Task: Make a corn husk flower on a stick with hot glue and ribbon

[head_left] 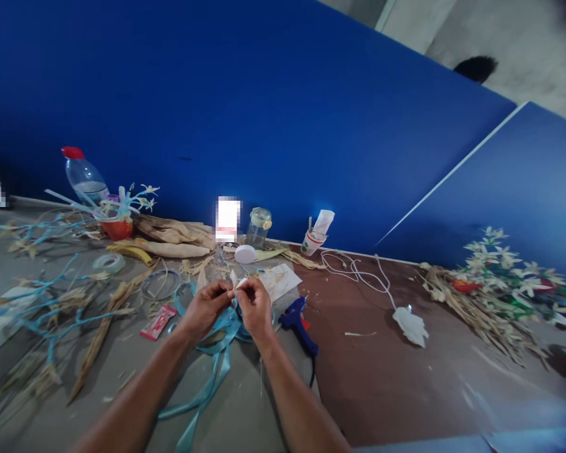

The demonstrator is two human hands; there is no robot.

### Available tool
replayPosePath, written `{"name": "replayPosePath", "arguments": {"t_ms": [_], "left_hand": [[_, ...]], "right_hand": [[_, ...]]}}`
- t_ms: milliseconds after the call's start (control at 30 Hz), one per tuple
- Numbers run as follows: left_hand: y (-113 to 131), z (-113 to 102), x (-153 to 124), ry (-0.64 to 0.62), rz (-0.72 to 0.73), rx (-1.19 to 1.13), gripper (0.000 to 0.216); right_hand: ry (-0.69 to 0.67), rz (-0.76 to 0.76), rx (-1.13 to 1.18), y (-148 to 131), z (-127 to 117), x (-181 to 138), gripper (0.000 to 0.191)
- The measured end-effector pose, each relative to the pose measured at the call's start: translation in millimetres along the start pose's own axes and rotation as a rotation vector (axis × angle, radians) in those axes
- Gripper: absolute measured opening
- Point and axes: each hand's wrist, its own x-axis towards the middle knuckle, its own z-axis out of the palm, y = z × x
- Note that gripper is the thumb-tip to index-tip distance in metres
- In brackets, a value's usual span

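Note:
Over the table's middle, my left hand (211, 304) and my right hand (254, 306) meet fingertip to fingertip. Both pinch a small pale husk flower (236, 281), whose pointed, petal-like tips stick up between the fingers; its lower part is hidden. Light blue ribbon (222, 352) lies looped under the hands and trails toward me. To the right of my right hand rests a blue glue gun (298, 321). A white paper sheet (283, 282) lies just beyond it. Left of my left wrist is a red and white wrapped packet (158, 323).
Dried husks (174, 233), a red cup (116, 228) of stems, a bottle (85, 176) and a glass jar (259, 226) stand along the blue partition (264, 113). Blue-wrapped stems (51, 330) spread at left. A white cable (358, 274) and a white flower bunch (504, 264) lie right.

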Motion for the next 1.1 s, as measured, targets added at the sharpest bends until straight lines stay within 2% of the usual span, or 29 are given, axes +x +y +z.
{"name": "replayPosePath", "arguments": {"t_ms": [100,200,300,433,567,800,867,1033,1100], "left_hand": [[-0.1,2.1,-2.1,-0.043,0.034,-0.062,0.016],[-0.2,2.1,-2.5,-0.049,0.057,-0.1,0.014],[0.2,0.2,-0.8,-0.016,0.042,-0.124,0.014],[1.9,-0.8,0.6,-0.021,-0.002,-0.102,0.016],[2.0,1.1,0.0,-0.063,-0.053,-0.057,0.016],[-1.7,-3.2,1.3,-0.08,-0.022,0.075,0.014],[-2.5,-4.4,1.4,-0.096,-0.011,0.099,0.014],[-4.9,-6.8,1.4,-0.154,-0.02,0.05,0.016],[-5.9,-8.5,1.9,-0.153,-0.014,0.04,0.015]], "right_hand": [[0.036,0.03,0.055,0.7,1.1,0.9,0.01],[0.003,0.063,0.108,0.6,1.7,1.0,0.013],[-0.037,0.099,0.218,2.6,0.2,1.4,0.016],[-0.02,0.155,0.364,6.9,-6.5,4.7,0.024],[-0.032,0.165,0.331,2.9,-12.6,7.6,0.032],[-0.018,0.215,0.264,-9.1,-9.5,8.2,0.021],[-0.011,0.27,0.309,-10.0,-8.8,8.6,0.019],[-0.073,0.541,0.583,-13.8,-12.0,9.7,0.02],[-0.094,0.593,0.661,-15.2,-13.7,9.9,0.021]]}}
